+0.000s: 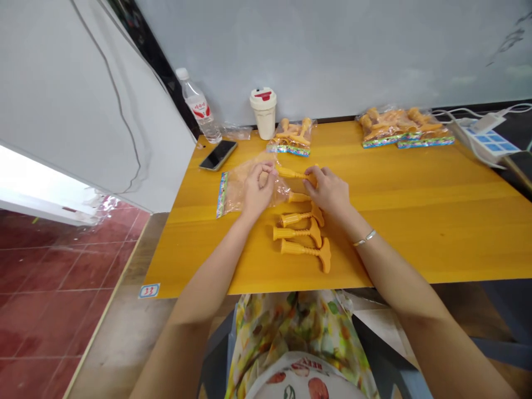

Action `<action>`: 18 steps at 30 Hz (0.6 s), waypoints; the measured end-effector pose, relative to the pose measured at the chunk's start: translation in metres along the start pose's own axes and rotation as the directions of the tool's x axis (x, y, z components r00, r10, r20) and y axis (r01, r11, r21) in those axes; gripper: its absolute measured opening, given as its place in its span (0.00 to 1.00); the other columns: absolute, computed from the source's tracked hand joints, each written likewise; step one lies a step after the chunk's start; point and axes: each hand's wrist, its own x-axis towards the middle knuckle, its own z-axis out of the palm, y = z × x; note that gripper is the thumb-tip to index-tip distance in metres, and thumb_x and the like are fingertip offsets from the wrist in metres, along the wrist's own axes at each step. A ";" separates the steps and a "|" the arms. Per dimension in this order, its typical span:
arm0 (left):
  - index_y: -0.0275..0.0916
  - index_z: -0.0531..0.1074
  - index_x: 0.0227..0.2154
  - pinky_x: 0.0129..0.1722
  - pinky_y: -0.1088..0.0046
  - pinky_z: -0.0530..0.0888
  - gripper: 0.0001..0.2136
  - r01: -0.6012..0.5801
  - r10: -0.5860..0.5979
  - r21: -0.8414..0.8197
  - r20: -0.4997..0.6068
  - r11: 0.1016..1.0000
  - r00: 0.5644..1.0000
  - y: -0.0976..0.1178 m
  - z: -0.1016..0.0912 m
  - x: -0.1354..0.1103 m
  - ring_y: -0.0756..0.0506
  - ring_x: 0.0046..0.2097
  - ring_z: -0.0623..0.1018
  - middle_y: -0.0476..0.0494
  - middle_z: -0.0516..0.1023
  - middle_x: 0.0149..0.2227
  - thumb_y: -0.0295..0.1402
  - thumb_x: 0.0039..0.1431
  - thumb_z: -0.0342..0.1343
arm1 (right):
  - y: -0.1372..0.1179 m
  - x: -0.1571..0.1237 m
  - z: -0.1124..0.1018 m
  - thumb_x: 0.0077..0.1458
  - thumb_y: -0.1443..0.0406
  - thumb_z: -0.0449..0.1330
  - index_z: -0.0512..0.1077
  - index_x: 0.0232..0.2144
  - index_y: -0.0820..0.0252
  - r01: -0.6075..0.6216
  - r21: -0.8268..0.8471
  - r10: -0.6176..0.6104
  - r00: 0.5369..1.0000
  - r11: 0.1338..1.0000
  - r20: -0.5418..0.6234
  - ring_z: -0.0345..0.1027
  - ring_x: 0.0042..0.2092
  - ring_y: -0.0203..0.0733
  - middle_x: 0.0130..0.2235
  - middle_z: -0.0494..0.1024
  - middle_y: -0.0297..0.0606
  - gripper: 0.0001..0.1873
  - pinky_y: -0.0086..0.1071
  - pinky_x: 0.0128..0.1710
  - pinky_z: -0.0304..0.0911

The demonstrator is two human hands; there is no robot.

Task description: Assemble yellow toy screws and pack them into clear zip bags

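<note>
My left hand (257, 188) pinches the open mouth of a clear plastic bag (236, 191) with a coloured strip along its far end, lying flat on the yellow table (415, 210). My right hand (328, 188) grips an orange plastic toy piece (293, 174) by its wide end, its narrow tip pointing at the bag's mouth. Several more orange pieces (303, 244) lie in a row just below my hands, one partly under my right hand.
A filled bag of orange pieces (293, 138) lies behind my hands, and two more filled bags (399, 130) lie at the back right. A phone (218, 155), a water bottle (199, 108) and a cup (264, 113) stand at the back left. A power strip (490, 141) sits far right.
</note>
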 end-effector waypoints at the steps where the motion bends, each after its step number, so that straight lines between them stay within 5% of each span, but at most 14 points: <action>1: 0.43 0.65 0.31 0.58 0.63 0.70 0.06 -0.012 0.012 0.011 -0.013 1.000 1.000 0.001 0.000 0.000 0.45 0.53 0.76 0.45 0.78 0.44 0.34 0.65 0.52 | -0.002 -0.001 -0.001 0.66 0.54 0.50 0.70 0.54 0.53 0.006 -0.007 -0.006 1.000 1.000 0.005 0.71 0.44 0.51 0.48 0.76 0.46 0.20 0.33 0.35 0.58; 18: 0.42 0.68 0.34 0.61 0.55 0.69 0.06 -0.249 0.282 -0.201 0.156 0.947 0.947 0.039 0.020 -0.030 0.44 0.57 0.75 0.42 0.78 0.46 0.35 0.68 0.51 | -0.013 -0.007 0.005 0.65 0.54 0.50 0.69 0.56 0.56 0.096 0.030 -0.099 0.989 0.995 0.112 0.75 0.43 0.55 0.46 0.81 0.47 0.23 0.34 0.32 0.57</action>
